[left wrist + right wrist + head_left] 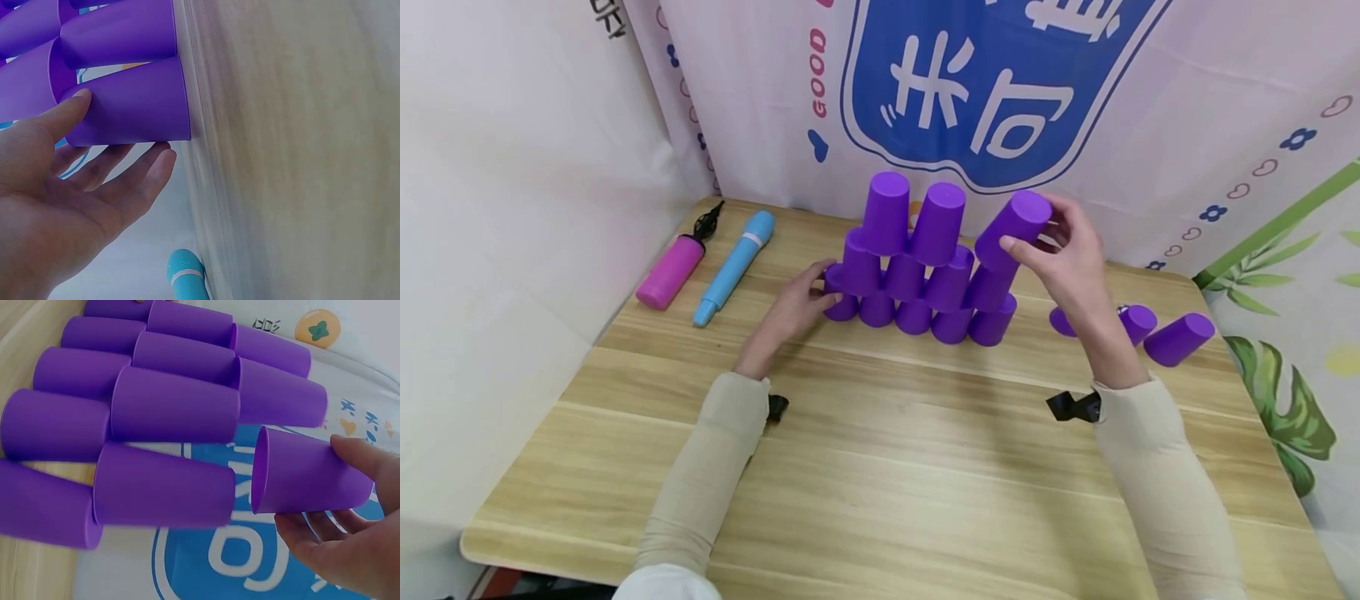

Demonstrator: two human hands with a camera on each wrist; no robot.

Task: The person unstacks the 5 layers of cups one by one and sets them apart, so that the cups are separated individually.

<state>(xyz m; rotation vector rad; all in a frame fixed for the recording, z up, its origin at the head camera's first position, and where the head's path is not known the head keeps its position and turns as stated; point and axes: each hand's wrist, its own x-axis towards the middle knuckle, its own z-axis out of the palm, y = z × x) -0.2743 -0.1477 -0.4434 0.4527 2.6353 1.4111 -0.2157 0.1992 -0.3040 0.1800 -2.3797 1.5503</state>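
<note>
Upside-down purple cups stand in a stepped stack, with several in the bottom row, several in the middle row (904, 277) and two top cups (942, 225) side by side. My left hand (792, 308) is at the leftmost bottom cup (131, 106), thumb on its near side and fingers around the far side. With thumb and fingers, my right hand (1075, 262) holds another purple cup (312, 472), mouth down and tilted. In the right wrist view that cup's rim is apart from the base of the rightmost middle-row cup (165, 487).
Several loose purple cups lie at the right, one of them on its side (1180, 339). A pink hand pump (670, 271) and a blue pump-like tube (735, 267) lie at the left on the wooden table (887, 483). Behind the stack hangs a printed cloth (760, 125).
</note>
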